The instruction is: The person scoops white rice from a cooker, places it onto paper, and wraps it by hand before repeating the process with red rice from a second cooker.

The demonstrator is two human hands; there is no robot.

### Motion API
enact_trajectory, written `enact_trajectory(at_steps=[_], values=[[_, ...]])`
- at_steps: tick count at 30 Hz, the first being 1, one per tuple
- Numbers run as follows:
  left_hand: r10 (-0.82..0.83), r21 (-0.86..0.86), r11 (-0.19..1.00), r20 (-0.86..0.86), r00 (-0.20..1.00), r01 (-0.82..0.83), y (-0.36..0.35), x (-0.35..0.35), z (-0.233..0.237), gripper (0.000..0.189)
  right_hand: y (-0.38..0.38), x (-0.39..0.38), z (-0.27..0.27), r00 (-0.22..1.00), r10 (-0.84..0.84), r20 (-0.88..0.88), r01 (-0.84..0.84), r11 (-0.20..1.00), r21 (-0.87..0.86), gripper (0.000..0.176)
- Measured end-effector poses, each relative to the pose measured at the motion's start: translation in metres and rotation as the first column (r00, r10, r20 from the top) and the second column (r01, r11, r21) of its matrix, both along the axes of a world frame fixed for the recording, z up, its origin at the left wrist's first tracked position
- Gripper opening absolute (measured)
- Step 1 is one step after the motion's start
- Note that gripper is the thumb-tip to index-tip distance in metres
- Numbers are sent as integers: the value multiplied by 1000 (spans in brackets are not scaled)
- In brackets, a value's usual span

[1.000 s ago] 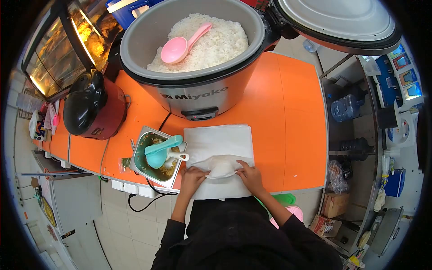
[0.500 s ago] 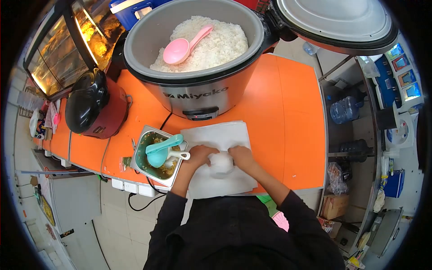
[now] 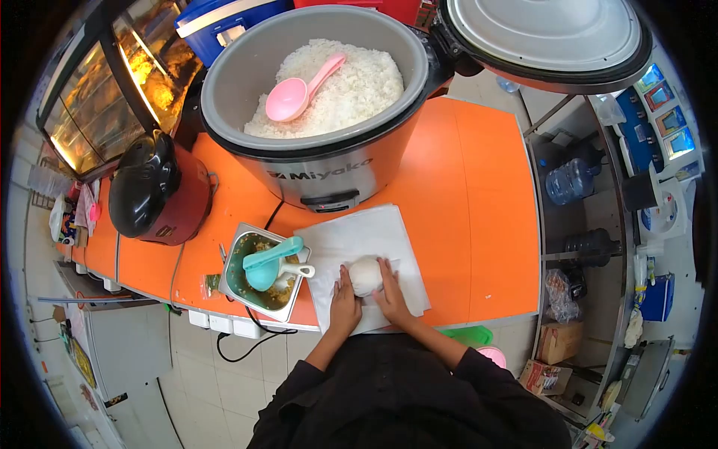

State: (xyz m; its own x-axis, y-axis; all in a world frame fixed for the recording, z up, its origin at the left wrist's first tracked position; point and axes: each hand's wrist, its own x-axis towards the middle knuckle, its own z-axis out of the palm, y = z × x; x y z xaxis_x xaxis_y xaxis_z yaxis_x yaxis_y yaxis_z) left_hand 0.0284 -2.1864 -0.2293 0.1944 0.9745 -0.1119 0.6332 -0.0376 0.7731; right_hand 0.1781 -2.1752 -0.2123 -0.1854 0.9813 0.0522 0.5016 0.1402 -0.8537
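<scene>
A round white bundle [image 3: 366, 275], seemingly wrapped in paper, sits on a stack of white paper sheets [image 3: 380, 230] at the table's front. My left hand [image 3: 345, 305] lies along its left side with the fingers stretched forward. Against the right side presses my right hand [image 3: 391, 297], so the bundle is cupped between both palms. What the bundle contains is hidden. Left of the paper stands a metal tray [image 3: 251, 299] of chopped, yellowish food, with a teal scoop [image 3: 261, 275] and a white-handled utensil [image 3: 299, 270] in it.
Behind the paper stands a large rice cooker [image 3: 318, 176] holding white rice [image 3: 359, 93] and a pink ladle [image 3: 290, 100]; its lid [image 3: 553, 37] is raised. A smaller dark-red cooker [image 3: 168, 191] and cables are at left on the orange table [image 3: 449, 202].
My hands have moved from the top edges of the white thing to its two sides, fingers now straighter. It looks rounder and more compact. The camera view has shifted slightly.
</scene>
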Motion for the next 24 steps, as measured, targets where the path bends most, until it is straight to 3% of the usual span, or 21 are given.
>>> enact_trajectory(at_steps=[1, 2, 3, 4, 5, 6, 7, 8, 10, 13, 14, 15, 16, 17, 18, 19, 20, 21, 22, 23, 24], values=[[-1, 11, 1000, -2, 1000, 1, 4, 3, 0, 79, 9, -7, -2, 873, -44, -485, 0, 996, -91, 60], [40, 46, 998, 192, 981, -50, 8, 12, 10, 80, 16, -20, 11, 795, -195, -574, 146, 980, -132, 53], [73, 64, 992, 381, 922, -105, 8, 21, 22, 81, 23, -26, 28, 794, -195, -576, 147, 981, -130, 53], [52, 203, 972, 297, 953, -116, 13, 27, 38, 78, 30, -30, 45, 571, -373, -731, 125, 920, -372, 53], [47, 208, 972, 295, 954, -112, 17, 35, 44, 78, 35, -33, 53, 306, -555, -773, 28, 817, -576, 52], [85, 84, 975, 714, 695, -205, 21, 44, 48, 75, 36, -33, 50, 189, -558, -808, 46, 827, -560, 52], [131, -71, 972, 955, 265, -224, 23, 53, 53, 73, 32, -30, 49, 188, -553, -812, 47, 830, -555, 52], [382, -356, 913, 918, 110, -198, 22, 60, 69, 70, 28, -25, 52, 298, -471, -830, 39, 875, -482, 51], [372, -359, 922, 925, 73, -143, 24, 63, 67, 69, 26, -13, 67, 502, -346, -792, 45, 925, -376, 49], [238, -240, 970, 970, -49, -37, 34, 67, 67, 71, 19, 5, 65, 409, -400, -820, 26, 903, -428, 48], [223, -210, 975, 948, 229, -77, 40, 72, 68, 72, 19, 15, 65, 417, -383, -824, 24, 911, -411, 48], [211, -178, 977, 846, 490, -115, 44, 76, 66, 74, 15, 27, 64, 334, -498, -800, 0, 849, -529, 46], [152, -120, 988, 588, 795, -100, 50, 79, 59, 78, 14, 39, 64, 253, -609, -752, -40, 770, -637, 46], [213, -151, 976, 549, 808, -155, 53, 83, 65, 82, 19, 57, 57, 372, -586, -720, 40, 785, -619, 44], [163, -78, 986, 656, 737, -149, 53, 83, 74, 82, 27, 77, 48, 486, -563, -669, 117, 800, -588, 43], [99, 1, 989, 750, 654, -151, 55, 81, 86, 83, 35, 95, 41, 670, -592, -448, 345, 782, -519, 43], [92, 14, 988, 755, 649, -157, 54, 71, 102, 83, 43, 114, 32, 759, -626, -177, 538, 757, -371, 43], [-37, 188, 978, 600, 799, -95, 52, 53, 120, 83, 50, 140, 11, 837, -544, 63, 545, 816, -193, 45], [-139, 341, 940, 396, 908, -4, 50, 33, 137, 82, 57, 167, -10, 830, -462, 313, 492, 870, -19, 48], [-112, 355, 934, 384, 916, -35, 48, 15, 148, 80, 62, 197, -24, 576, -341, 743, 429, 900, 80, 46], [-91, 417, 907, 330, 940, -59, 46, -6, 152, 80, 73, 212, -29, 143, -196, 970, 328, 934, 141, 45]])
